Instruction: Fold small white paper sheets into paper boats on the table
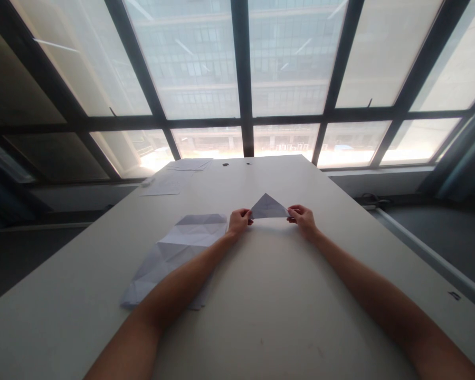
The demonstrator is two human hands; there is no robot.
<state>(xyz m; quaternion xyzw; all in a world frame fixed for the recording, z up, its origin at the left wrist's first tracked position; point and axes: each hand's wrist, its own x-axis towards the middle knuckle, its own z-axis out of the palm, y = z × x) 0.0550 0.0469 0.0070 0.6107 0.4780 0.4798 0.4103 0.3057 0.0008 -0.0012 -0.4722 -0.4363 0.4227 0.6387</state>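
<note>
A folded paper triangle (pixel 267 207), white and point upward, is stretched between my two hands over the middle of the table. My left hand (pixel 240 220) pinches its left corner, and my right hand (pixel 302 219) pinches the right corner. Creases show on the face of the triangle. To the left lies a large creased paper sheet (pixel 182 240) with fold lines across it; my left forearm covers part of it. More sheets seem to lie under its near end.
Flat papers (pixel 162 184) lie at the far left of the white table (pixel 285 295). Two small dark holes show near its far edge. A dark-framed window (pixel 243 79) stands beyond. A small dark mark (pixel 454 296) is near the right edge.
</note>
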